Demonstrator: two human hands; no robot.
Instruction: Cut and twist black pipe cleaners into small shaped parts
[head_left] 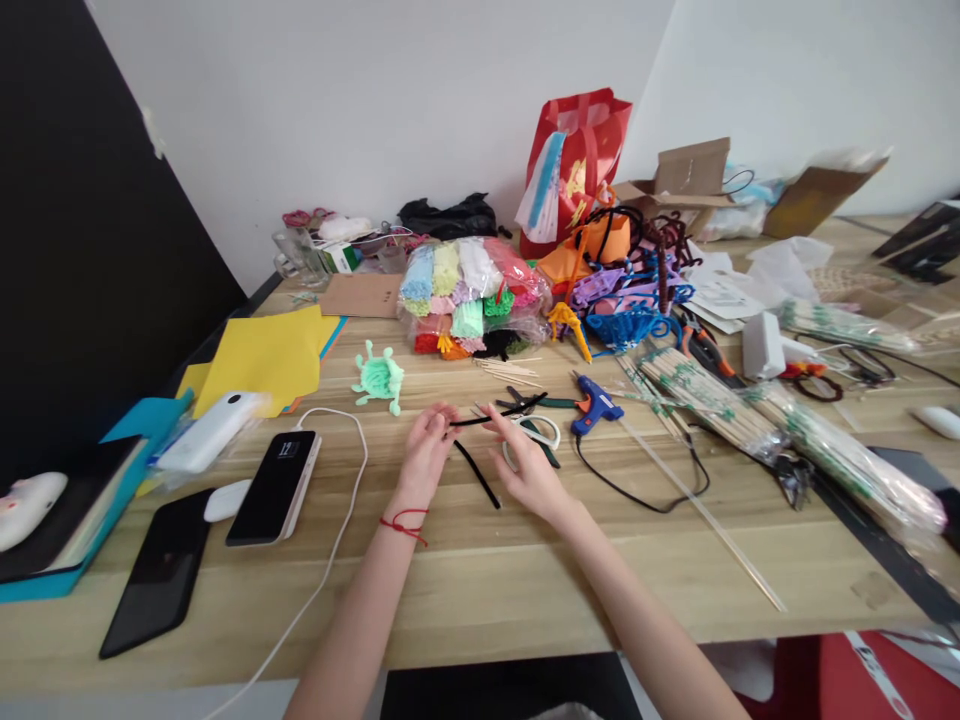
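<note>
A black pipe cleaner (pixel 474 420) stretches between my two hands above the table. My left hand (pixel 426 450), with a red string at the wrist, pinches its left end. The fingers of my right hand (pixel 527 468) are closed around its middle, and the far end sticks out past them. Another black fuzzy length (pixel 478 476) slants down below my left fingertips; whether it joins the held one I cannot tell. Left of my hands sits a mint-green pipe-cleaner figure (pixel 379 377) with several knobbed limbs. White-handled scissors (pixel 551 430) lie just behind my right hand, partly hidden by it.
A blue glue gun (pixel 598 403) with a black cord lies to the right, near bundled wooden sticks (pixel 709 400). Bagged coloured pipe cleaners (pixel 469 300) and a red bag (pixel 581 165) stand behind. On the left are a power bank (pixel 276 485) with a white cable and a phone (pixel 159 570).
</note>
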